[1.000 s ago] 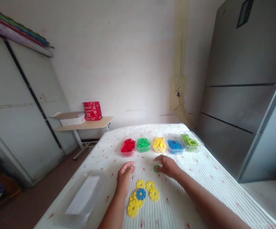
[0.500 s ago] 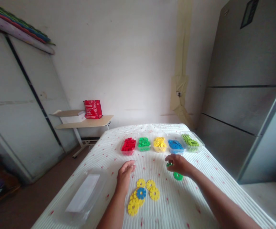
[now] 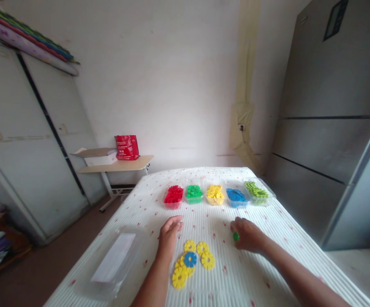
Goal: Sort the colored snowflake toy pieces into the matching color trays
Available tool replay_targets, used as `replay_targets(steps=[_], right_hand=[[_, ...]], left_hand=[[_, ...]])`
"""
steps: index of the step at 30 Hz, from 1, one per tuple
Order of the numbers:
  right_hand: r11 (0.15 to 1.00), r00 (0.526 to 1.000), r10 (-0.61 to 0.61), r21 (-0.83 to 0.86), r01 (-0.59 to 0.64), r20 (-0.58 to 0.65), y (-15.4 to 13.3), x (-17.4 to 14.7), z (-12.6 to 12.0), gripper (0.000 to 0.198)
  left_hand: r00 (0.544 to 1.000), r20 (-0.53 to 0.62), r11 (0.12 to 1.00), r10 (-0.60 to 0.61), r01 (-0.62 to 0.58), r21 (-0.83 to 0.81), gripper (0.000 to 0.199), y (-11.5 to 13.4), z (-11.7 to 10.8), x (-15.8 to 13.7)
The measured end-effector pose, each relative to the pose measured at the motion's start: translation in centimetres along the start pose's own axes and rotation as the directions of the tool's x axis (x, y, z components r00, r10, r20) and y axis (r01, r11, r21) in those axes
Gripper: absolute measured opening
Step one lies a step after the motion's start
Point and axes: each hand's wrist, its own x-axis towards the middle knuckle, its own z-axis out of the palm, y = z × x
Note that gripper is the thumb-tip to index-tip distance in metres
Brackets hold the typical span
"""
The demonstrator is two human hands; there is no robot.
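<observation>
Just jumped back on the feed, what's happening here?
The person's right hand is curled around a green piece, mostly hidden by the fingers; whether it touches the tablecloth isn't clear. The left hand is loosely open, nothing visible in it. Nearby lie several yellow pieces, with a blue piece over some. Beyond the hands, five clear containers stand in a row, each holding one colour.

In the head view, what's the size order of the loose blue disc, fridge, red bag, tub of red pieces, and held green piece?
Fridge
Red bag and tub of red pieces: too alike to rank
Blue disc
Green piece: visible part only, in the right hand
</observation>
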Motion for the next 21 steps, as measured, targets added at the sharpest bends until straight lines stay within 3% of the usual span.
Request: replay_targets(steps=[4, 8, 12, 15, 18, 21], right_hand=[[0.995, 0.992, -0.096, 0.016, 0.097, -0.076, -2.2, 1.6, -1.2, 0.03], [0.986, 0.97, -0.159, 0.017, 0.165, -0.182, -4.8, 5.5, -3.6, 0.025], [0.988, 0.948, -0.128, 0.041, 0.146, -0.29, -5.9, 10.9, -6.0, 0.027], [0.987, 0.933, -0.1, 0.084, 0.136, -0.346, -6.3, 13.4, -6.5, 0.037], [0.969, 0.928, -0.149, 0.138, 0.206, -0.342, -7.3, 12.8, -5.5, 0.038], [0.923, 0.921, -0.265, 0.201, 0.328, -0.285, -8.9, 9.5, -3.4, 0.03]], left_hand=[[1.0, 0.002, 1.0, -0.002, 0.002, -0.006, 0.028, 0.0, 0.0, -0.1], [1.0, -0.001, 1.0, 0.004, -0.004, -0.009, 0.029, 0.0, 0.0, -0.2], [1.0, -0.004, 1.0, 0.006, -0.006, -0.019, 0.028, -0.1, -0.2, 0.0], [1.0, -0.011, 0.999, -0.003, 0.002, -0.038, 0.027, -0.2, -0.3, 0.1], [1.0, -0.014, 0.997, -0.015, 0.014, -0.076, 0.026, -0.2, -0.2, 0.2], [0.999, -0.022, 0.989, -0.036, 0.033, -0.142, 0.026, -0.2, -0.2, 0.2]])
